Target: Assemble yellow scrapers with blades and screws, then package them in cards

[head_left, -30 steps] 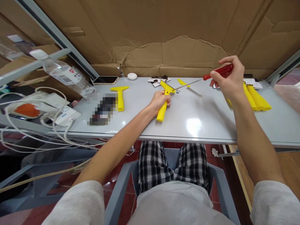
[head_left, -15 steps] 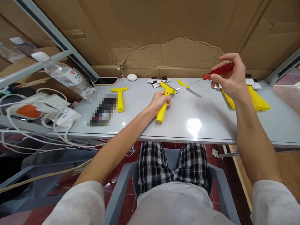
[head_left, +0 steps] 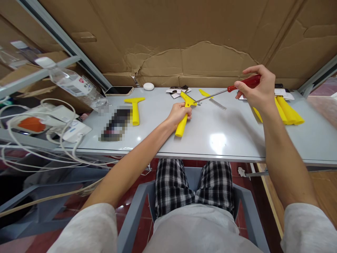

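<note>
My left hand (head_left: 179, 115) is closed around a yellow T-shaped scraper handle (head_left: 181, 127), holding it down on the grey table. In my right hand (head_left: 259, 88) is a screwdriver (head_left: 247, 82) with a red handle, slanted down to the left. Its tip reaches the right side of the scraper handle's head. Several small screws (head_left: 199, 103) lie beside that head. Just behind them are a yellow clamp piece (head_left: 204, 92) and a flat metal blade (head_left: 217, 104). Another yellow T-shaped scraper handle (head_left: 135, 111) lies to the left.
More yellow handles (head_left: 288, 110) lie at the right, partly behind my right arm. A phone (head_left: 119, 91), a white oval case (head_left: 149, 86) and small cards (head_left: 178, 91) line the back. White cables (head_left: 63, 130) and a plastic bottle (head_left: 79, 86) crowd the left. Cardboard (head_left: 184, 38) walls the rear.
My right hand and the screwdriver's handle have dipped slightly, so the shaft lies flatter, and the fingers have shifted on the handle. My left hand has stayed in place.
</note>
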`<state>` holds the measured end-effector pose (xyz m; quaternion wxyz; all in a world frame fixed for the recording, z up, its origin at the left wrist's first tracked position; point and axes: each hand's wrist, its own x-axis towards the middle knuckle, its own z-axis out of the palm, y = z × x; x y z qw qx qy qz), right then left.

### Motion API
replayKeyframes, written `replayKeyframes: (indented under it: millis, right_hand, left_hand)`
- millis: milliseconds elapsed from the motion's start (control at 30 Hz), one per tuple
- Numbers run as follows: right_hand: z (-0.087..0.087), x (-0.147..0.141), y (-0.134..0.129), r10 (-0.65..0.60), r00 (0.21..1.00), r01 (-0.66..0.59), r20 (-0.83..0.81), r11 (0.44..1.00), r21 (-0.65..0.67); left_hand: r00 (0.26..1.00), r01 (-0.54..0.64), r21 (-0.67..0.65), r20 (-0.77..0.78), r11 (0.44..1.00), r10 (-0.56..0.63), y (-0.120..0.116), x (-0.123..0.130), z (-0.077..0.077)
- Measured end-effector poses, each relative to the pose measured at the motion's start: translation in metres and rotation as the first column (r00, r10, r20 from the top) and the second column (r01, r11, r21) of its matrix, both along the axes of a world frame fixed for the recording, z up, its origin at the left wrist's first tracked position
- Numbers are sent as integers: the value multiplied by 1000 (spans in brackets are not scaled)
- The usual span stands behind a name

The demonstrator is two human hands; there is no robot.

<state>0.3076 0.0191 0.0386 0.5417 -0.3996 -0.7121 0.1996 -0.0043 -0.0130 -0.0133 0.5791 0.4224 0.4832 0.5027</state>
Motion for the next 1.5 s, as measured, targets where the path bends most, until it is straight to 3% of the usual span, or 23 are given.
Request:
replayKeyframes:
  millis: [167, 300, 667, 967, 1167, 1367, 1500]
  right_hand:
    - [5, -6, -1, -93, 995, 92, 20, 995, 33]
    - [8, -4, -5, -40, 999, 37, 33, 996, 87]
    - [-1, 3, -2, 56, 998, -56, 20, 998, 37]
    - [-3, 6, 12, -68, 990, 66, -121, 998, -20]
    - [-24, 14, 40, -211, 943, 199, -255, 977, -72]
    - [-57, 17, 61, -173, 977, 153, -127, 977, -149]
    - [-63, 21, 61, -261, 965, 261, 24, 954, -147]
  left_hand:
    - [1000, -3, 7, -1, 1000, 3, -3, 1, 3]
    - [1000, -8, 6, -7, 1000, 8, -4, 2, 5]
    - [999, -41, -15, -3, 999, 41, -3, 2, 4]
    - [999, -8, -21, 44, 1000, 9, -3, 4, 9]
    - [999, -17, -63, 41, 998, 20, -2, 5, 12]
    - [1000, 14, -60, 17, 998, -13, -1, 3, 10]
    - [999, 23, -57, -34, 998, -25, -1, 3, 8]
